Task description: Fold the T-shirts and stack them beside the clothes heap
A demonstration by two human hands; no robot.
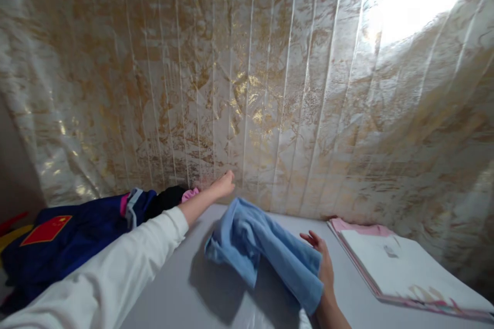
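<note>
A rumpled light-blue garment, its exact kind unclear, has a tube-like part slanting down to the right. It looks partly lifted, with shadow on the white surface below. My left hand is closed just above and left of its peak, with a small gap between them and nothing visible in the fingers. Beside the garment's right end is my right hand, fingers apart and slightly bent. The blue cloth covers part of this hand and wrist, so I cannot tell how firmly they touch.
At right lies a flat stack of folded white and pink clothes. Dark-blue clothing with a red flag patch is heaped at left, beside black cloth and a pink piece. A shiny silver-gold sheet hangs behind the white surface.
</note>
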